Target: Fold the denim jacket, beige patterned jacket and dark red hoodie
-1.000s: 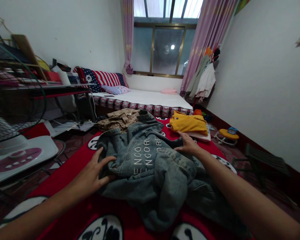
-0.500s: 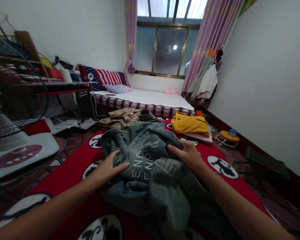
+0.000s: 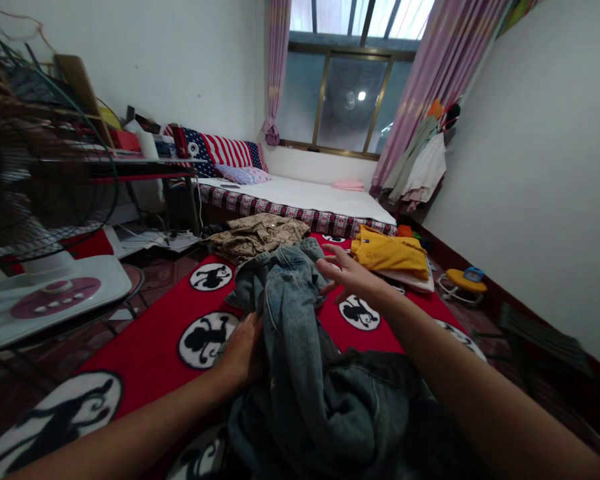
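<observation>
Denim on red blanket, bed beyond

The fingertips of the bare left hand are hidden behind a fold of the faded blue denim jacket, so its grip cannot be told. Whether the bare right hand touches the jacket's edge is also unclear. Both forearms and the denim's near end run off the bottom edge, as does the red blanket with white monkey roundels. Denim hides part of the tan patterned garment; the folded yellow garment covers most of a pale cloth. The wire-caged fan is blurred and cut by the left edge. The small desk clutter is indistinct.
</observation>
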`<state>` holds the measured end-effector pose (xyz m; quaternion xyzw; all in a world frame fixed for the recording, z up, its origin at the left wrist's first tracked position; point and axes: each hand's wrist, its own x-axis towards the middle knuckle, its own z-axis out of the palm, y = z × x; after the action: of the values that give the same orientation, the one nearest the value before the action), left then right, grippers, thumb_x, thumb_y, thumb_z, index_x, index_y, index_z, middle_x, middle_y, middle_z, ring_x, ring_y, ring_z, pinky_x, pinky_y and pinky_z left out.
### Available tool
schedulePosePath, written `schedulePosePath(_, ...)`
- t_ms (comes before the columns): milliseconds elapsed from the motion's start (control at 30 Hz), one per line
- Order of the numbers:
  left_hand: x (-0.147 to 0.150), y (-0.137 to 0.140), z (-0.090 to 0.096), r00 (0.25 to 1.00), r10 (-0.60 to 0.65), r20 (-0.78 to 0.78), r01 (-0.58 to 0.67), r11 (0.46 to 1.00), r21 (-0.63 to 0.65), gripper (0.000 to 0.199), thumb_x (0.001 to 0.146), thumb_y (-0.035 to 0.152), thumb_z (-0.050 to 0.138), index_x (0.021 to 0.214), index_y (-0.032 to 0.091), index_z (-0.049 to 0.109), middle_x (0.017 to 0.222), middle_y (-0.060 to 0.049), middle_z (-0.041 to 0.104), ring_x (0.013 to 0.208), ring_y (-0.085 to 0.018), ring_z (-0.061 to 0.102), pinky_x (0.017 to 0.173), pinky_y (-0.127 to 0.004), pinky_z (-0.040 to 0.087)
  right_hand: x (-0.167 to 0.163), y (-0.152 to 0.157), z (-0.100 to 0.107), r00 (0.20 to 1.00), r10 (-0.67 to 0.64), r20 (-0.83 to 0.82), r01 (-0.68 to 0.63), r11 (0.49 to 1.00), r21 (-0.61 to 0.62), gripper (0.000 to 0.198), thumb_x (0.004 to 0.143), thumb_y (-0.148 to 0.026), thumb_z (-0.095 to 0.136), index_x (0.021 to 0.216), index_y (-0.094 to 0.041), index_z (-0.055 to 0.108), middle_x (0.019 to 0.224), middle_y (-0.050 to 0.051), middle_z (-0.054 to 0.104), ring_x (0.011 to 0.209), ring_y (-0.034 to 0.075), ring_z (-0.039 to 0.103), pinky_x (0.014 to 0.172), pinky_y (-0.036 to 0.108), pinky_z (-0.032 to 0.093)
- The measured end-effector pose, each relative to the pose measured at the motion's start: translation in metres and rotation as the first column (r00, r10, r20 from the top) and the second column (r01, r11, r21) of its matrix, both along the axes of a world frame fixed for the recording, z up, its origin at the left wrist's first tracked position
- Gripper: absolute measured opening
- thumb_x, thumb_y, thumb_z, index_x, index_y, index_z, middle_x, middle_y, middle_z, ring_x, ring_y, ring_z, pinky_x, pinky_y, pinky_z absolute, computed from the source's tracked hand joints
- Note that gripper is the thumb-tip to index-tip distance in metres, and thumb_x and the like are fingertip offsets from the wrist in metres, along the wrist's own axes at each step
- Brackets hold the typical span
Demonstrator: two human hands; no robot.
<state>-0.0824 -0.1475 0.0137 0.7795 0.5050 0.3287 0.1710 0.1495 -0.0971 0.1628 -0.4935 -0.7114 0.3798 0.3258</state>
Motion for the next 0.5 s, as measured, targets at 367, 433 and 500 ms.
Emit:
schedulePosePath(367, -0.010, -0.012, 0.007, 0.951, 0.114, -0.287, -0.118, 0.993, 0.004, 0.062, 0.077, 0.031, 0.061, 0.137, 0.020, 0.047, 0.117, -0.016, 0.060, 0.108, -0.033, 0.057, 0.092, -0.046, 0.045, -0.048, 0.001, -0.058, 0.783, -0.124, 0.609, 0.030, 0.986, 0.162, 0.053, 0.075, -0.060, 0.065, 0.106, -0.017, 0.067, 0.102, 0.013, 0.071, 0.098, 0.031, 0.066, 0.078, 0.037, 0.048)
schedulePosePath(433, -0.013, -0.014, 0.006, 0.950, 0.147, -0.275, -0.157, 0.987, -0.014, 0.070, 0.080, 0.036, 0.059, 0.144, 0.022, 0.037, 0.116, -0.014, 0.061, 0.107, -0.032, 0.059, 0.091, -0.044, 0.046, -0.032, -0.008, -0.053, 0.858, -0.180, 0.481, 0.067, 0.968, 0.241, 0.034, 0.079, -0.047, 0.063, 0.092, -0.016, 0.070, 0.086, 0.009, 0.073, 0.084, 0.026, 0.067, 0.071, 0.032, 0.047)
schedulePosePath(500, -0.016, -0.016, 0.005, 0.974, 0.149, -0.172, -0.167, 0.981, -0.095, 0.073, 0.081, 0.040, 0.059, 0.146, 0.027, 0.031, 0.111, -0.009, 0.065, 0.100, -0.029, 0.064, 0.085, -0.039, 0.050, -0.011, -0.022, -0.048, 0.947, -0.220, 0.236, 0.148, 0.946, 0.289, 0.030, 0.080, -0.043, 0.063, 0.086, -0.015, 0.071, 0.077, 0.006, 0.072, 0.075, 0.023, 0.066, 0.065, 0.029, 0.047)
